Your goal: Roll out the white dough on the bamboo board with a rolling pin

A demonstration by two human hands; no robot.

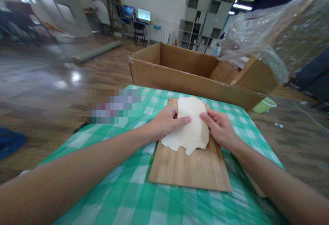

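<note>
A thin, pale sheet of dough (191,134) with a ragged near edge lies over a wooden board (190,172), its far part seemingly raised. My left hand (169,120) grips the sheet's left side, thumb on top and fingers underneath. On the opposite side, my right hand (219,125) pinches the right edge between thumb and fingers. Parts of the fingers on both hands are hidden by the sheet. Under the board is a green and white checked tablecloth (159,204).
Beyond the table stands a large open cardboard box (177,76), with plastic wrap (257,26) at its right. A light green bin (264,105) is on the floor. A blurred-out patch (113,107) covers the table's left edge. A person (100,11) sits far back left.
</note>
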